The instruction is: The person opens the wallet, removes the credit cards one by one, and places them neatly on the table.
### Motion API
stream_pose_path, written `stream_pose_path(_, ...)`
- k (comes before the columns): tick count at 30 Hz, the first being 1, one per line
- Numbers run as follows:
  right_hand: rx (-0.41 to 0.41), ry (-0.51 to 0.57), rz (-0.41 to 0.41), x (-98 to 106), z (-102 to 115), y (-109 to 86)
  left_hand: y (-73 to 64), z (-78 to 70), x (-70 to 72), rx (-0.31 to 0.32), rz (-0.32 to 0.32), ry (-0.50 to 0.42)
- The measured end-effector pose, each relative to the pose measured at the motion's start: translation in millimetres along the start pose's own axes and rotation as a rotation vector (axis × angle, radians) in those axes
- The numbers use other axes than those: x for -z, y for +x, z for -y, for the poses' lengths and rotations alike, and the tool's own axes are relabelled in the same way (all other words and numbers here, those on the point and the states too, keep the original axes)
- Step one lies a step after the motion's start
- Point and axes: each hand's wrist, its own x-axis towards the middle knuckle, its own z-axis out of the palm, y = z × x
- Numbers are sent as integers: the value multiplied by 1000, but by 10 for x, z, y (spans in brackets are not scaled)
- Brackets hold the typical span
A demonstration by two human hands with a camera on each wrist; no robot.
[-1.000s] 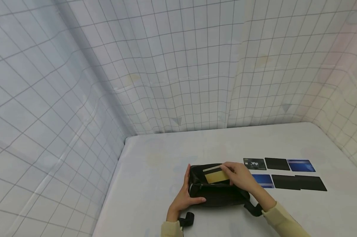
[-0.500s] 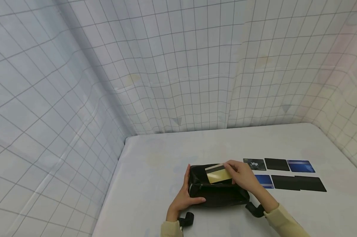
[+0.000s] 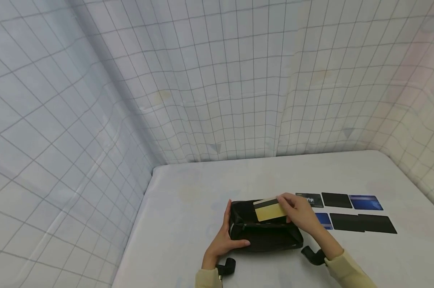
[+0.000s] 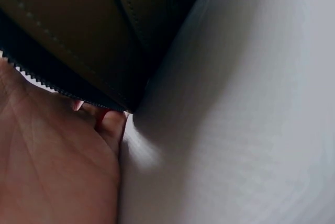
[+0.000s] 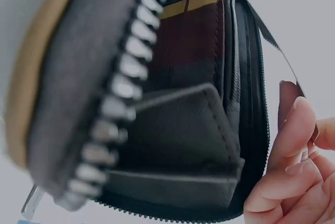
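A black zip wallet (image 3: 271, 240) stands unzipped on the white table, its mouth spread wide. My left hand (image 3: 221, 242) holds its left end, the thumb across the front and the fingers along the far side. Over the wallet's opening, my right hand (image 3: 300, 214) pinches a gold bank card (image 3: 270, 211) with a dark stripe. From the right wrist, that card (image 5: 287, 59) shows nearly edge-on beside the wallet's inner pockets (image 5: 178, 130). The left wrist view shows my palm (image 4: 57, 156) against the zipped edge of the wallet (image 4: 73, 30). Whether the card's lower edge touches a pocket is unclear.
Right of the wallet lie two rows of cards: a black "Vip" card (image 3: 312, 199), a black card (image 3: 336, 200) and a blue card (image 3: 365, 202) behind; another blue card (image 3: 325, 221) and black cards (image 3: 377, 223) in front. Gridded white cloth (image 3: 238, 100) walls the table.
My right hand has drawn the gold card up and to the right, so more of it shows above the wallet. The left hand and wallet have stayed in place.
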Motion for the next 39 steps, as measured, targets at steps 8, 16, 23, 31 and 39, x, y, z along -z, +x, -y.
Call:
stream_pose_path(8, -10, 34, -42, 73, -43, -23, 8, 3, 17, 10, 4, 11)
stream_pose_path(16, -16, 62, -79, 206, 23, -107, 3, -6, 9, 8, -4, 11)
stream_pose_path(23, -40, 63, -131, 356, -110, -191, 23, 5, 16, 10, -3, 20)
stream_pose_path(31, -85, -8, -209, 506, -241, -305, 49, 321, -10, -4, -24, 26)
stream_pose_path(39, -170, -34, -221, 671, -347, -439, 54, 364, -19, -4, -31, 14)
